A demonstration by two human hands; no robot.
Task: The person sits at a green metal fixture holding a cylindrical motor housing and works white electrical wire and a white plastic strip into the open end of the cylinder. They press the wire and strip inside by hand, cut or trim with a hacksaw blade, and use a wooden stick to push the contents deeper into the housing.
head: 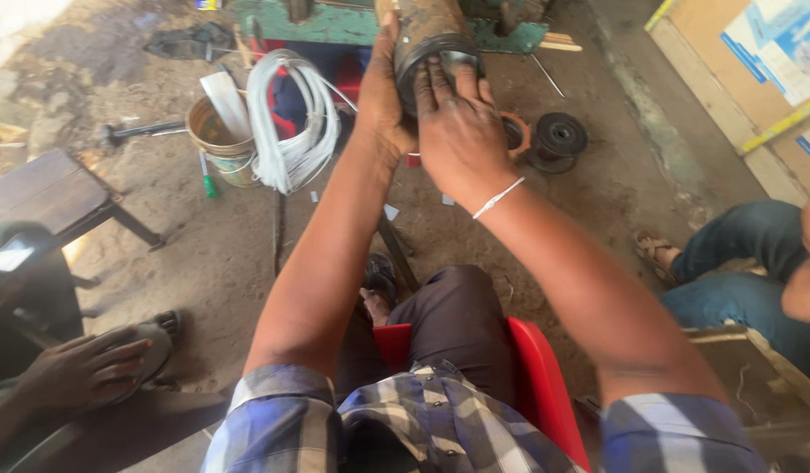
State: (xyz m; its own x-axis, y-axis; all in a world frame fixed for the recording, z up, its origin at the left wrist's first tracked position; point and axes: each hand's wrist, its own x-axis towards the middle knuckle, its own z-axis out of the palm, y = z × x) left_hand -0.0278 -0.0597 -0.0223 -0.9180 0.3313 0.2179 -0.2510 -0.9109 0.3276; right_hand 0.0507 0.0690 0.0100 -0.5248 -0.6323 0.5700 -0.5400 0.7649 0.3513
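- Head view: one dark rusty cylinder (427,39), near a green vise (335,22).
- Left hand (383,101) grip wrapped on its side; right hand (457,123) fingers spread flat over its open end.
- One white cable coil (291,123), one bucket (217,140) (dirt floor (204,254)), two black rings (558,136).

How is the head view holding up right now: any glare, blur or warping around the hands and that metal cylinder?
Head view: sunlight blows out the dirt floor at top left; the left hand, right hand and rusty metal cylinder are evenly lit and fairly sharp; the wide lens stretches the forearms and the checked shirt at the bottom edge; the white cable coil reads clearly.
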